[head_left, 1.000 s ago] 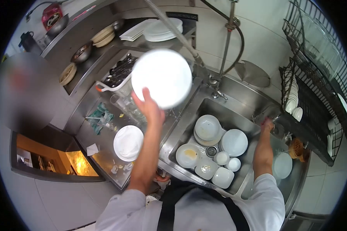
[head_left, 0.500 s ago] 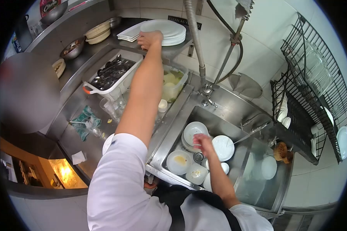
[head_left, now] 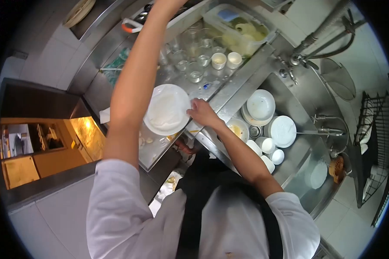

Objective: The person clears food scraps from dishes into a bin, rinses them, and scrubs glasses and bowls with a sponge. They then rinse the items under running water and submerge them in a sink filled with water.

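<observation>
My right hand (head_left: 203, 112) is closed on the right rim of a white plate (head_left: 166, 110), whose surface looks smeared. This plate lies over the steel counter left of the sink. My left arm stretches up across the view, and my left hand (head_left: 170, 4) is cut off by the top edge, its fingers hidden. Just beyond the plate stand several clear glasses (head_left: 195, 72) and two small white cups (head_left: 218, 61). Stacked white bowls (head_left: 261, 105) and a round white dish (head_left: 283, 131) sit in the sink, with food remains in one bowl (head_left: 237, 129).
A clear tub (head_left: 255, 34) with yellow-green contents stands behind the cups. Left of it is a bin with an orange-tipped handle (head_left: 132, 26). A green cloth (head_left: 116, 71) lies at the left. The faucet (head_left: 289, 71), a strainer (head_left: 338, 80) and a black rack (head_left: 369, 138) are on the right.
The view has turned down and left. My right hand has moved from over the sink to the plate on the left. My left hand has mostly passed out of the top of view.
</observation>
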`<state>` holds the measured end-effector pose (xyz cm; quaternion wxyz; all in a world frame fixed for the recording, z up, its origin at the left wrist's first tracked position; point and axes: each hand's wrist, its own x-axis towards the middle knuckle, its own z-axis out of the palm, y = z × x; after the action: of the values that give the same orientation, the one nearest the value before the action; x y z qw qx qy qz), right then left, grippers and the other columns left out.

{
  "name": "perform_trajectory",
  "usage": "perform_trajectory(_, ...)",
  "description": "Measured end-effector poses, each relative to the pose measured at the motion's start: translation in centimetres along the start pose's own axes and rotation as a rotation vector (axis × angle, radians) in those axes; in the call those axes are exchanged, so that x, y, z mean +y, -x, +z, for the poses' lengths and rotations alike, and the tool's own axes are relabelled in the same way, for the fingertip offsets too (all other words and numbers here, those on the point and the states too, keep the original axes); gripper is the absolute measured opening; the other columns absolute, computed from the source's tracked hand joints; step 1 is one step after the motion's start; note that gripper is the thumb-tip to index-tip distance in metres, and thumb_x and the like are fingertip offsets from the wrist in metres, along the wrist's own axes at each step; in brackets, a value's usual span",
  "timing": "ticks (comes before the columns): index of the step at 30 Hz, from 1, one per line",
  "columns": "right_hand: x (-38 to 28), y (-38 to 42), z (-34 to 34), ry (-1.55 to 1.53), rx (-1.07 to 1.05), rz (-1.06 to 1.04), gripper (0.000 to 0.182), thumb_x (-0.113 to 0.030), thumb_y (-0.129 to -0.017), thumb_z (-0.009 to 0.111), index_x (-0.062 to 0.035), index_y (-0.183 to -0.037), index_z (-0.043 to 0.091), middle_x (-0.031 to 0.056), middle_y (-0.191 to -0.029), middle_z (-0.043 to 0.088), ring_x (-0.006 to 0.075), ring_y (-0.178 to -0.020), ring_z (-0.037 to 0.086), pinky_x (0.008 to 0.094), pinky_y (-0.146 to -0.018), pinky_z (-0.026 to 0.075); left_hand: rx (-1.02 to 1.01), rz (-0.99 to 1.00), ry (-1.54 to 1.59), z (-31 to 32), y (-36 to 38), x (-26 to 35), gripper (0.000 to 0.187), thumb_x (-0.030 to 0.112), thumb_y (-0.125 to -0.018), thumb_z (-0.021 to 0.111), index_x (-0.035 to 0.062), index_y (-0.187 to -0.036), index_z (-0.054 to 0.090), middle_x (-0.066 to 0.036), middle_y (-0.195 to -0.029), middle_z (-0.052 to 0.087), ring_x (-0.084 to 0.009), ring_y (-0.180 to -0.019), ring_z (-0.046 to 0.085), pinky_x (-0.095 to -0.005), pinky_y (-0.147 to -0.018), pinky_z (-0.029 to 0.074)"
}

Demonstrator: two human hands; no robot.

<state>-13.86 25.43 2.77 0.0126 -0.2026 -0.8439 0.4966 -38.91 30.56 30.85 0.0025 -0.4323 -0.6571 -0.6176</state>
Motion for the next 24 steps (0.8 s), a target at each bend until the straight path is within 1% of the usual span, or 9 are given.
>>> perform_trajectory(3, 0.2, -3.4, 4.3, 0.14, 0.117, 0.093, 0.057, -0.018, -0.081, 0.068, 0.0049, -0.129, 0.048, 0.0226, -0.121, 0.05, 0.0392, -0.114, 0.051, 0.043, -0.094, 0.045, 0.372, -0.157, -0.062, -8.1, 14.8, -4.7, 0.023, 0.023, -0.093, 0.063, 0.0002, -0.096, 0.067, -0.004, -0.083, 0.066, -0.0091, -0.075, 0.056, -0.0246, -0.069, 0.045)
perform_trajectory(4, 0.0, -4.2, 5.1, 0.162, 0.159, 0.138, 0.06, -0.019, -0.081, 0.068, 0.0046, -0.131, 0.045, 0.024, -0.129, 0.046, 0.043, -0.12, 0.047, 0.0458, -0.098, 0.043, 0.514, -0.267, -0.315, -11.3, 21.0, -11.4, 0.022, 0.023, -0.088, 0.067, 0.0025, -0.097, 0.068, -0.009, -0.081, 0.067, -0.0205, -0.073, 0.062, -0.0344, -0.07, 0.049)
perform_trajectory(6, -3.1, -3.8, 5.2, 0.421, 0.268, -0.125, 0.07, -0.028, -0.079, 0.072, -0.0045, -0.139, 0.044, 0.0207, -0.133, 0.044, 0.0404, -0.13, 0.038, 0.0523, -0.103, 0.036, 0.253, -0.796, -0.935, -15.4, 34.0, -18.4, 0.056, 0.042, -0.084, 0.066, -0.0047, -0.114, 0.063, -0.027, -0.112, 0.065, -0.0426, -0.106, 0.062, -0.0476, -0.092, 0.047)
perform_trajectory(8, -4.8, -4.3, 6.7, 0.524, 0.248, -0.415, 0.072, -0.031, -0.079, 0.073, -0.0092, -0.141, 0.044, 0.0195, -0.134, 0.044, 0.0384, -0.132, 0.035, 0.0532, -0.104, 0.034, 0.277, -1.273, -0.375, -15.1, 42.4, -21.7, 0.066, 0.048, -0.089, 0.062, -0.0105, -0.119, 0.057, -0.029, -0.116, 0.063, -0.041, -0.108, 0.061, -0.0468, -0.095, 0.046)
perform_trajectory(13, -2.7, -4.0, 12.2, 0.521, -0.024, -0.732, 0.052, -0.027, -0.077, 0.071, -0.0106, -0.124, 0.056, 0.0138, -0.125, 0.051, 0.034, -0.13, 0.04, 0.0473, -0.102, 0.035, 0.487, -1.313, 0.267, -11.3, 41.3, -18.0, 0.058, 0.04, -0.094, 0.059, -0.0093, -0.123, 0.054, -0.021, -0.11, 0.065, -0.0317, -0.102, 0.063, -0.0455, -0.078, 0.055)
perform_trajectory(16, -0.9, -1.5, 10.7, 0.418, -0.092, -0.803, 0.036, -0.021, -0.077, 0.068, -0.009, -0.11, 0.059, 0.01, -0.114, 0.055, 0.031, -0.118, 0.048, 0.0464, -0.098, 0.037, 0.391, -1.097, 0.078, -11.1, 44.4, -21.4, 0.052, 0.031, -0.093, 0.063, -0.0053, -0.128, 0.05, -0.021, -0.116, 0.062, -0.0337, -0.101, 0.064, -0.0485, -0.076, 0.057)
perform_trajectory(20, 3.2, 1.2, 4.3, 0.436, 0.239, -0.456, 0.028, -0.018, -0.079, 0.066, -0.0073, -0.104, 0.058, 0.0104, -0.107, 0.053, 0.0311, -0.107, 0.049, 0.0471, -0.095, 0.038, 0.422, -1.129, 0.214, -8.1, 39.7, -12.8, 0.057, 0.013, -0.092, 0.062, 0.0026, -0.139, 0.033, -0.023, -0.132, 0.049, -0.0365, -0.109, 0.06, -0.0531, -0.085, 0.058)
perform_trajectory(21, 4.2, 2.1, 1.8, 0.22, 0.493, -0.472, 0.034, 0.0, -0.071, 0.064, -0.006, -0.104, 0.058, 0.0086, -0.108, 0.056, 0.0272, -0.094, 0.058, 0.0408, -0.078, 0.048, 0.452, -1.012, 0.202, -8.1, 40.6, -13.8, 0.057, 0.011, -0.091, 0.063, 0.002, -0.138, 0.032, -0.023, -0.131, 0.05, -0.036, -0.108, 0.06, -0.0517, -0.085, 0.058)
perform_trajectory(24, 7.8, 10.2, -6.8, -0.601, 0.622, -0.024, 0.042, 0.009, -0.067, 0.058, -0.0051, -0.107, 0.058, 0.0057, -0.111, 0.057, 0.0192, -0.083, 0.063, 0.0323, -0.059, 0.052, 0.429, -0.825, 0.139, -7.7, 40.4, -11.2, 0.062, 0.007, -0.089, 0.064, 0.0011, -0.139, 0.028, -0.023, -0.132, 0.05, -0.0337, -0.106, 0.061, -0.047, -0.085, 0.058)
